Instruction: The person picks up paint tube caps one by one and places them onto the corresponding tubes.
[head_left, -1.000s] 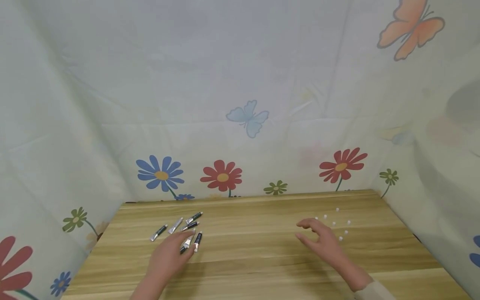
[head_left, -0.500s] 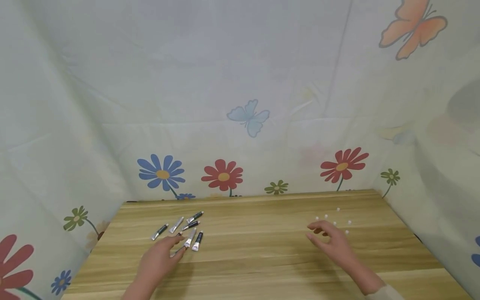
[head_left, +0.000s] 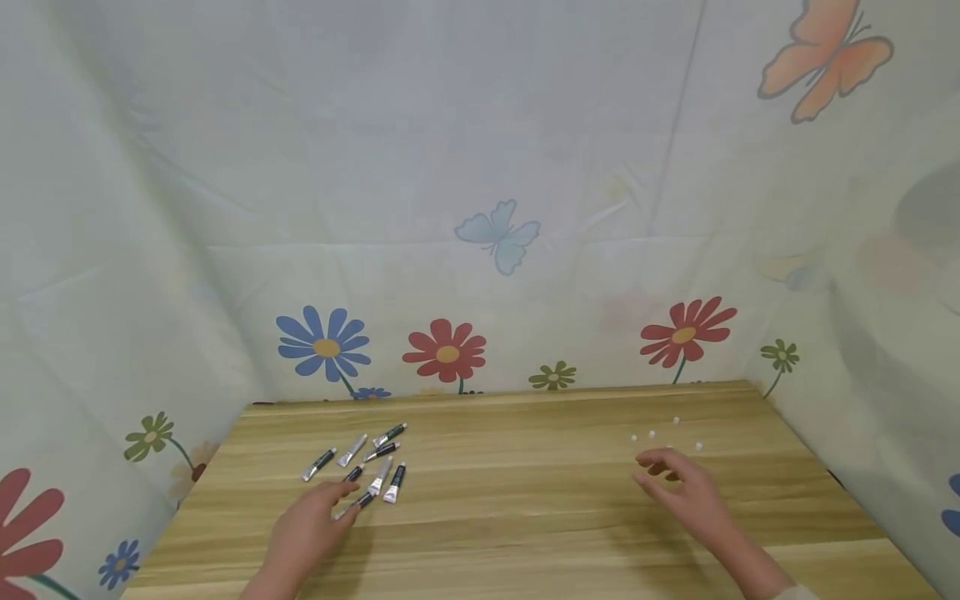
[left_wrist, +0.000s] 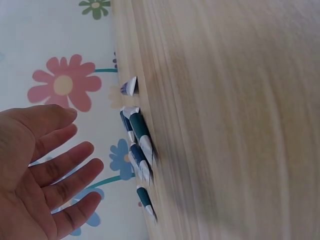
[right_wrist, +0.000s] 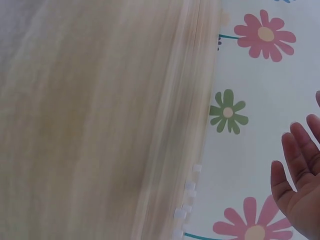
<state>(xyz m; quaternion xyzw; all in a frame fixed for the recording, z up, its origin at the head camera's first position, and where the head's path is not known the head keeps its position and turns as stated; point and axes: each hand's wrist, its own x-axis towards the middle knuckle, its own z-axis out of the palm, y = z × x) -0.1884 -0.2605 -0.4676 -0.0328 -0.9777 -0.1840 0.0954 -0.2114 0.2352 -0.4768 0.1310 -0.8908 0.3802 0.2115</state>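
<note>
Several small paint tubes, silver with dark or pale bodies, lie loosely on the left of the wooden table; a dark-blue tube (head_left: 395,482) is rightmost. My left hand (head_left: 303,529) hovers beside the cluster, its fingertips overlapping a nearer dark tube (head_left: 363,502) in the head view. In the left wrist view its fingers spread loosely with nothing between them, and a green tube (left_wrist: 140,130) lies beyond. Over the table's right side my right hand (head_left: 690,496) hangs with relaxed, slightly bent fingers and nothing in it. Small white pieces (head_left: 652,433) lie just past it, some hidden behind the hand.
The wooden table (head_left: 510,508) runs back to a pale cloth backdrop (head_left: 360,150) printed with flowers and butterflies. The same cloth hangs along both sides. More tubes, such as a green one (head_left: 320,464), lie toward the back left.
My left hand has drawn back to the left, uncovering more of the tubes. The right hand has shifted right and slightly nearer, now covering some white pieces. Tubes stay about where they were.
</note>
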